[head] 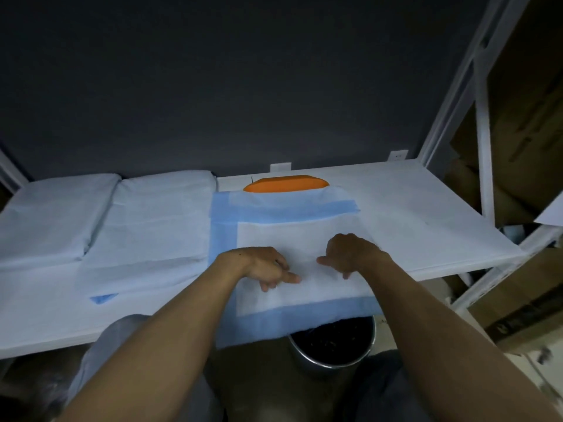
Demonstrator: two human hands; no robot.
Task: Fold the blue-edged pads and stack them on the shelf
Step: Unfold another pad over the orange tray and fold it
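On the left of the frame, two stacks (58, 214) of folded pads lie side by side on the shelf (426, 214), touching. A blue corner (103, 298) pokes out near the front lip.

Centre: the pad (304, 236) in work lies flat, its far edge turned back toward the person. Its near blue border hangs off the shelf front, above a bucket (335, 345). The left hand (262, 266) and right hand (353, 254) rest on the white middle, close together, fingers bent down. Cannot tell whether either pinches the cloth or only presses it.

Judgement: a fold is in hand. To do it well, lift the overhanging border onto the shelf, lay blue edge on blue edge, then smooth outward from the middle. The material looks thin and limp, so it will likely slide off if released with this much overhang.

Room: an orange thing (286, 183) sits just behind the far edge, partly covered, which limits pushing back. White shelf surface shows right of the pad as far as the upright (484, 147), so there is room to shift that way. Boxes (518, 306) lie beyond.
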